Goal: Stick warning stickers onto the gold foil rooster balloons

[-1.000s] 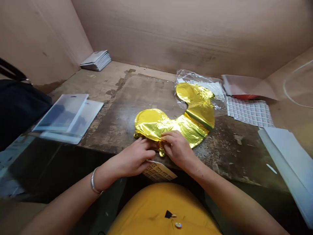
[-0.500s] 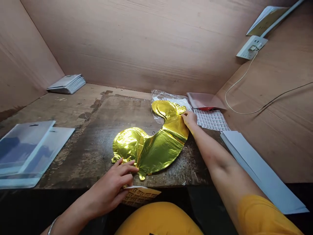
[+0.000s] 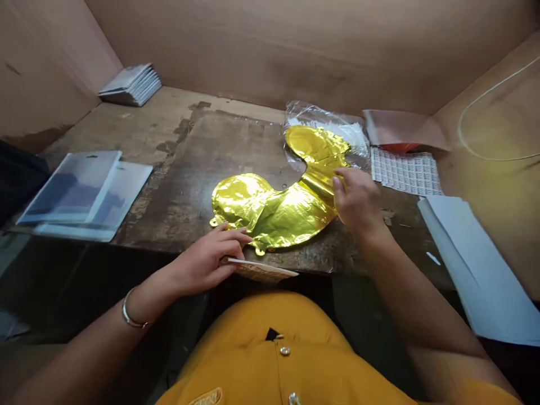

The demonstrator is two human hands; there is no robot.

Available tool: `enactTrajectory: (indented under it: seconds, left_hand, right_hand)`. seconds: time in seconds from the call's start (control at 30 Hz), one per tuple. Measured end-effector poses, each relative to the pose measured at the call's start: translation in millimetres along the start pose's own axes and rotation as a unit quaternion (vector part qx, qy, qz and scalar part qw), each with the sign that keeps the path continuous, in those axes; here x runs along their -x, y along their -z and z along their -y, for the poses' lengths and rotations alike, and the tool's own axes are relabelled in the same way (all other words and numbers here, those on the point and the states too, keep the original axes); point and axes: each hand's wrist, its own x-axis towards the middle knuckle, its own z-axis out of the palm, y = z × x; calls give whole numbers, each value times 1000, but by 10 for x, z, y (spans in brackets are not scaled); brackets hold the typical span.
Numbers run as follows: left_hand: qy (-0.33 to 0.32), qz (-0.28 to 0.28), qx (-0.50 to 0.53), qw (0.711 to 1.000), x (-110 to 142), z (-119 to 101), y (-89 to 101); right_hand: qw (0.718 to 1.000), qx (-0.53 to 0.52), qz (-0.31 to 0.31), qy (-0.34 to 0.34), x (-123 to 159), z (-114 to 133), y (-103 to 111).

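Note:
A shiny gold foil balloon [image 3: 295,216], flat and curved with rounded ends, lies on the table. My left hand [image 3: 211,256] rests its fingertips on the balloon's near left edge. Between its thumb and fingers it grips a printed label sheet [image 3: 265,271], which juts past the table's front edge. At the balloon's right edge is my right hand [image 3: 358,199], slightly blurred, its fingers curled and closed. What its fingertips hold, if anything, is hidden.
Clear plastic sleeves [image 3: 80,185] lie at left, with a stack of booklets [image 3: 130,84] behind. Behind the balloon are a clear bag [image 3: 358,138], a label sheet [image 3: 407,171] and a pinkish pouch [image 3: 405,126]. White paper [image 3: 472,253] overhangs the right front. Wooden walls [image 3: 274,56] enclose the table.
The view has tipped down and shifted left. My right hand has slid down the balloon's right edge from near its upper end. My left hand stays at the balloon's lower left with the sheet.

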Motion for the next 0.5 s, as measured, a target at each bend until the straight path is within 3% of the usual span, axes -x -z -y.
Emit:
enactTrajectory:
  seconds: [0.07,0.17,0.23,0.3,0.5]
  left_hand:
    - [102,-83,124,984,73,-88,-29]
    - [236,-193,301,903,152,-213,-134]
    - [266,-220,366,865,171,-266,-219]
    - [274,-232,397,845,173,-297,-294]
    - [290,-263,403,827,184,-364,-402]
  right_hand:
    - [991,-124,-25,41,331,180,190]
    - [949,-313,35,-19,824,433,353]
    - [909,-404,80,-71,1049,538,355]
    - [887,-444,93,-87,1163,586,318]
    - [895,-428,25,-122,1208,589,287]
